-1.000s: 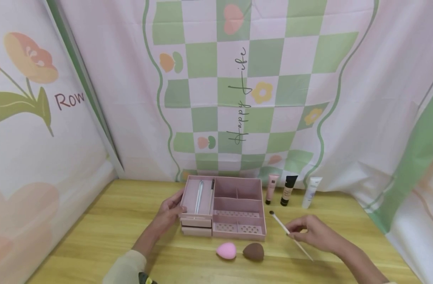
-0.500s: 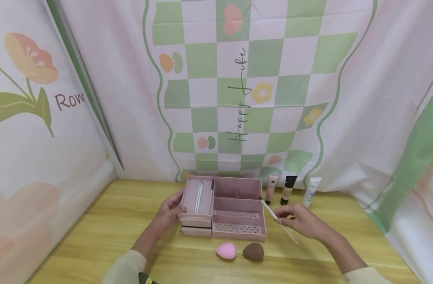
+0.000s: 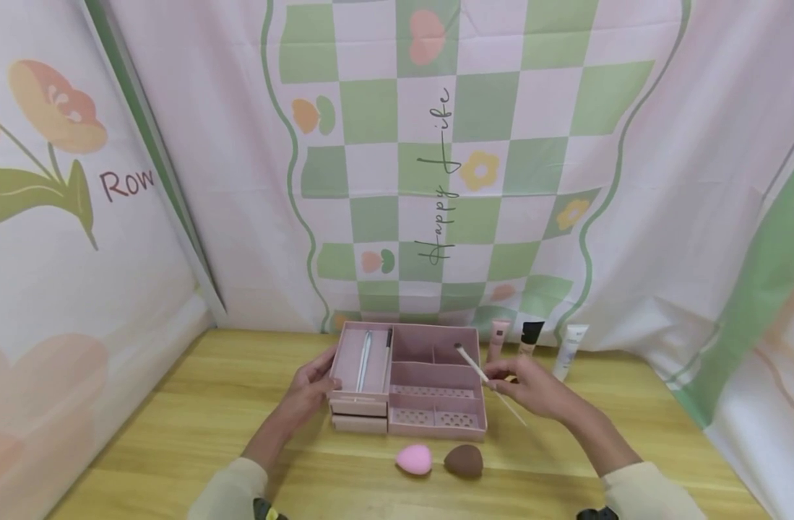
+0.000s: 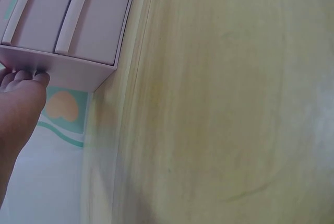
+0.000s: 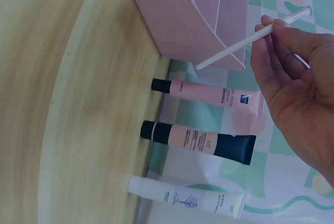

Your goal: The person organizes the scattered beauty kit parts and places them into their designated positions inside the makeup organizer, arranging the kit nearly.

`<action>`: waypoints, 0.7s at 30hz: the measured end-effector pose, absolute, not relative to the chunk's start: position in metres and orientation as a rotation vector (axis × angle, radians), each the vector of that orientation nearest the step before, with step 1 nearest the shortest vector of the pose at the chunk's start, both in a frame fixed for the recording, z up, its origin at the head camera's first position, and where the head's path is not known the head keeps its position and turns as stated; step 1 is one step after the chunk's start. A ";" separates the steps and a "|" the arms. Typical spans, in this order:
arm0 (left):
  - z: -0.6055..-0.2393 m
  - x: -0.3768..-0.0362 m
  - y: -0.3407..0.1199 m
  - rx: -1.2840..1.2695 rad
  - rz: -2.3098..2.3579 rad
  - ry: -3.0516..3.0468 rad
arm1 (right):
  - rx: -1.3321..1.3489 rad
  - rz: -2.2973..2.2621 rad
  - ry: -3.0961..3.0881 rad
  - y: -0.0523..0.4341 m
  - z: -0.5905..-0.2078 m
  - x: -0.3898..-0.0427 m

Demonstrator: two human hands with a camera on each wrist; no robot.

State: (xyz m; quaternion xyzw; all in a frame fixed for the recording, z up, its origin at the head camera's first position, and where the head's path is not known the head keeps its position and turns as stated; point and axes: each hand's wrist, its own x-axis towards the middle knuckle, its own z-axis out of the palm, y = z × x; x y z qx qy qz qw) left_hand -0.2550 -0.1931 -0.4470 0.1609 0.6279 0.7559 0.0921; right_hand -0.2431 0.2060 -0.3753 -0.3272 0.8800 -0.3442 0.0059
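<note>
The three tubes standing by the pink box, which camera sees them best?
The right wrist view: all three tubes show whole and close beside the pink box. In the head view they are small, and the right hand covers part of one. The left wrist view misses them.

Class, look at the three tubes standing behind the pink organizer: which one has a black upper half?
The middle tube, between the all-pink tube beside the organizer and the white tube farthest right. Only it is black above and peach below.
</note>
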 end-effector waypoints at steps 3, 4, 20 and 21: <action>-0.447 -0.255 -0.193 0.477 2.243 1.871 | -0.962 -1.087 2.755 0.200 -0.374 -0.247; -0.447 -0.256 -0.194 0.479 2.243 1.869 | -0.949 -1.088 2.757 0.199 -0.374 -0.249; -0.446 -0.255 -0.194 0.506 2.243 1.857 | -1.042 -1.061 2.796 0.171 -0.370 -0.270; -0.446 -0.255 -0.194 0.509 2.245 1.855 | -1.040 -1.054 2.805 0.170 -0.369 -0.271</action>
